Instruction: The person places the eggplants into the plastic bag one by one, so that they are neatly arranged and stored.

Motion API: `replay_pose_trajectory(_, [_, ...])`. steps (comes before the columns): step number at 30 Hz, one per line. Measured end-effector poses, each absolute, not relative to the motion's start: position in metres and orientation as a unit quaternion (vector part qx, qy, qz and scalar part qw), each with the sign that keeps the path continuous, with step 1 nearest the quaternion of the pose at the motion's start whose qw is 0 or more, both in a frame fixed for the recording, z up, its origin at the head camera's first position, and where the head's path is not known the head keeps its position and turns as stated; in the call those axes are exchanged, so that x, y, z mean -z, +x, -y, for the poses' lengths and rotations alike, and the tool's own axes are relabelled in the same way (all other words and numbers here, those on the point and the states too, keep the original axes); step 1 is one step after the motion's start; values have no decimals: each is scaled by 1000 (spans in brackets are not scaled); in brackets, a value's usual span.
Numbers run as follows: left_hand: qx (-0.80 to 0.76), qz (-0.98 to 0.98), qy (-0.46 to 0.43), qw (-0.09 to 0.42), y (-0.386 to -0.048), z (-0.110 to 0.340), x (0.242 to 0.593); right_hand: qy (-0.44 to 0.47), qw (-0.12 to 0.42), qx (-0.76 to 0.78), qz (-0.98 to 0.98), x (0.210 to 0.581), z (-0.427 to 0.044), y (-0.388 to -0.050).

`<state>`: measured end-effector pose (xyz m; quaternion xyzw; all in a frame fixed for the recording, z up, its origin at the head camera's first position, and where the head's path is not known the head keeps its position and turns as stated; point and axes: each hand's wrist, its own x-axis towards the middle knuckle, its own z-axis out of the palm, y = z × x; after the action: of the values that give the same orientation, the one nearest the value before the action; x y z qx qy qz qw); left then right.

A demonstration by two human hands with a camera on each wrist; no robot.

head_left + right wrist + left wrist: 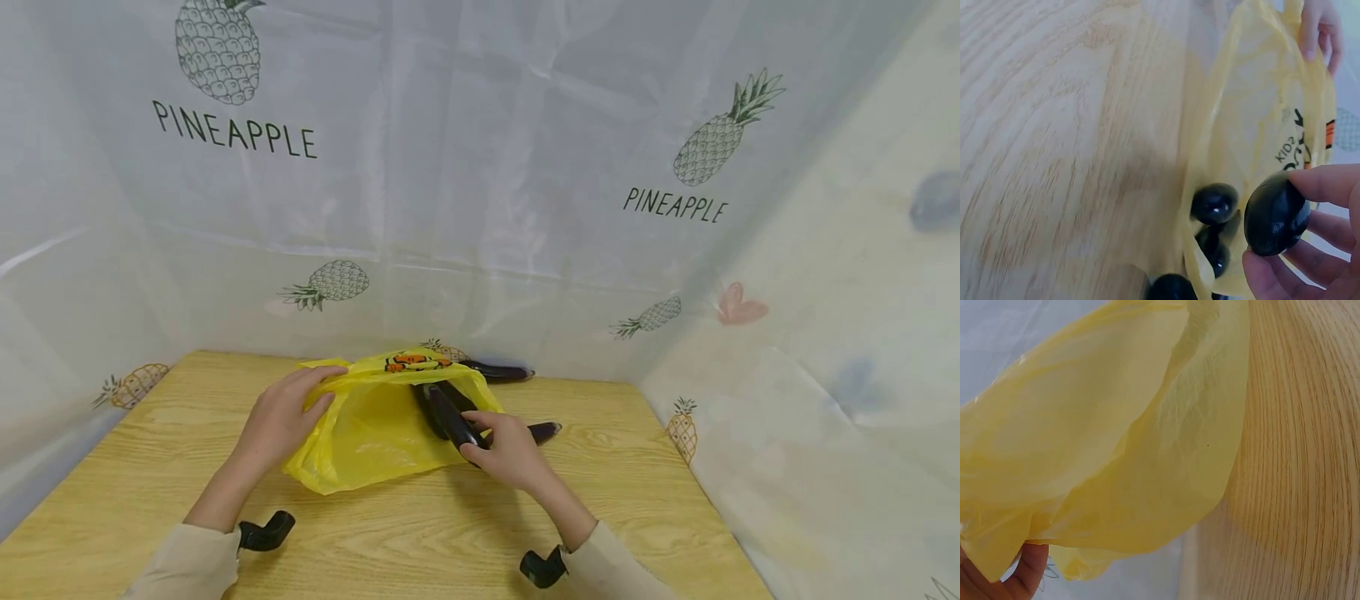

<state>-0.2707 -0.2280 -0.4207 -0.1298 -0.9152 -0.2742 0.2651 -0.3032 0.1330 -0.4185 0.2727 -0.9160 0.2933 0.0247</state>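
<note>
A yellow plastic bag (375,433) lies on its side on the table, its mouth facing the person. My left hand (282,417) pinches the bag's left edge; in the left wrist view its fingers (1034,565) show under the yellow film. My right hand (510,450) grips a dark eggplant (450,415) at its near end, with the far end inside the bag mouth. In the right wrist view, thumb and fingers hold that eggplant (1277,214) beside other dark eggplants (1214,203) in the bag.
One eggplant (502,372) lies behind the bag and another (544,432) sticks out at its right. The wooden table (390,542) meets plastic sheeting (480,167) with pineapple prints at the back and sides. Black mounts (267,531) are on both wrists.
</note>
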Motion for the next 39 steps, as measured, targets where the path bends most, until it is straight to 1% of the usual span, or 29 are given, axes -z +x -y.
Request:
replay_pose_trajectory(5, [273,914,-130,269,-270,229,421,267,19,-300,915,426,-120,-310])
replay_pose_trajectory(14, [277,914,-134,266,-271,227,420,266,26,-318,909,440,-103,-322])
replay_pose_trajectory(27, [280,911,-135,273,-272,227,421,257,29,-324,910,447,-82,-329])
replay_pose_trajectory(31, [282,910,-134,273,-271,227,420,256,38,-319,912,453,-76,-332])
replay_pose_trajectory(39, [287,910,-134,267,-270,228,419,241,38,-320,915,467,-66,-332])
